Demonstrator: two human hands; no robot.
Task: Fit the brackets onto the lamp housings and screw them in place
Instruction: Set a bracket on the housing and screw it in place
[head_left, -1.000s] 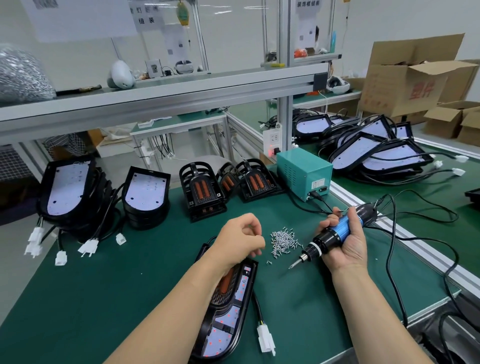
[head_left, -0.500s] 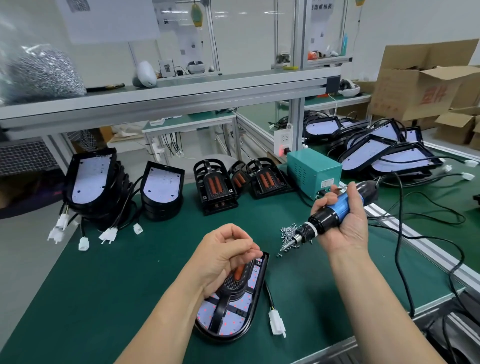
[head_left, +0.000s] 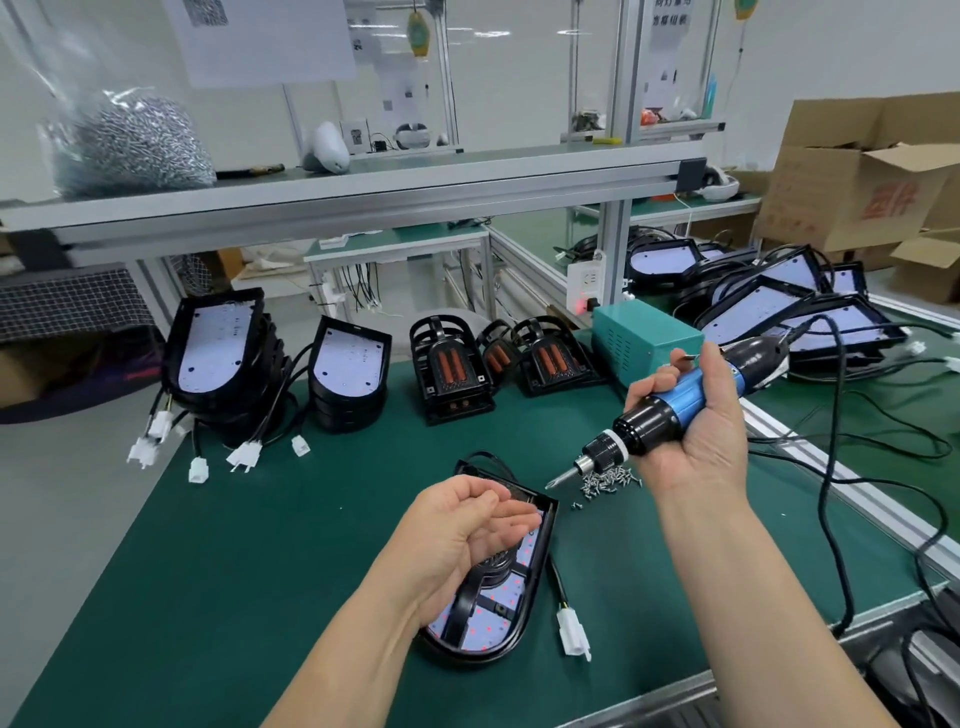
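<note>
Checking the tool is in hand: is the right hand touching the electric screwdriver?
Touching. Head view: the right hand has fingers curled round the blue grip of the electric screwdriver.

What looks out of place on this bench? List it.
Little stands out. Loose screws lie in a heap straight on the green mat, uncontained, with a few strays apart toward the lamp housing. The cord of the screwdriver loops over the bench's near edge. No damage shows.
</note>
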